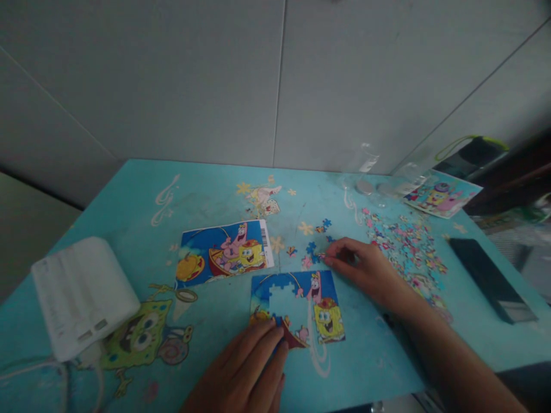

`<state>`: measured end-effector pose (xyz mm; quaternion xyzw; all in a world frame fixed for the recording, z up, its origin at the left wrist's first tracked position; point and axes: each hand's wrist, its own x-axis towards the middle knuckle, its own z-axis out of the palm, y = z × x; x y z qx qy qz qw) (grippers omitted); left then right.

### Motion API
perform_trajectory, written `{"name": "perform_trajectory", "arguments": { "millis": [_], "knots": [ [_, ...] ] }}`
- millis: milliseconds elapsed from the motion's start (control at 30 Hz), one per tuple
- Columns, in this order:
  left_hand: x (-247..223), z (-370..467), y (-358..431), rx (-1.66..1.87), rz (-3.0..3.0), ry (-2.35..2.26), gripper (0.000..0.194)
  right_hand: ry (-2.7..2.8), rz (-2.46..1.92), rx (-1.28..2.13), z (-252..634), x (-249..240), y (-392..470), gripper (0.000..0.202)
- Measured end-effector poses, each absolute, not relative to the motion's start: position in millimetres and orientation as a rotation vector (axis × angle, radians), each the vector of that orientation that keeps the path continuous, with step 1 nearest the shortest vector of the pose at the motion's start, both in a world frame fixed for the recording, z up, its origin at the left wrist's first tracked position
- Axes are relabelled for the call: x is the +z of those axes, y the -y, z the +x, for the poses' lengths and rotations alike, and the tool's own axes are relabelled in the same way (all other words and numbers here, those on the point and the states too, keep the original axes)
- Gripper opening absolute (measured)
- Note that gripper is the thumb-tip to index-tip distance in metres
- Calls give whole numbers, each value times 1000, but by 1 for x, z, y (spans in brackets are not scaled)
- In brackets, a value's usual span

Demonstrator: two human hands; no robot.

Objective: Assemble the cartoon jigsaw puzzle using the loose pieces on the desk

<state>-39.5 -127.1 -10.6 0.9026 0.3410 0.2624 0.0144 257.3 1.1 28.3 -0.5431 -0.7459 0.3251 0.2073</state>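
Note:
A partly assembled jigsaw puzzle of cartoon characters lies on the table, with a gap in its middle where the blue tabletop shows. My left hand rests with its fingers stretched out over the lower left corner of the puzzle, hiding part of it. Beyond the puzzle's top right edge, my right hand pinches a small puzzle piece between thumb and index finger. Several loose puzzle pieces lie beside those fingertips. A reference picture card showing the same scene lies to the upper left of the puzzle.
A pile of mixed puzzle pieces spreads right of my right hand. Beyond are clear bottles and another picture card. A dark phone lies at right. A white box-shaped device with cables stands at left. A wall backs the table.

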Motion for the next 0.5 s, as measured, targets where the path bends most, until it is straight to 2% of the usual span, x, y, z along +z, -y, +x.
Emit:
{"name": "perform_trajectory", "arguments": {
  "millis": [200,367,500],
  "knots": [
    [-3,-37,129,755,2784,-1064,33,2180,-1229,1141,241,48,21,29],
    [0,-31,131,753,2775,-1114,31,2187,-1154,1242,234,47,36,25],
    [0,-29,131,792,2744,-1140,31,2113,-1281,1327,232,41,44,19]
  ]
}}
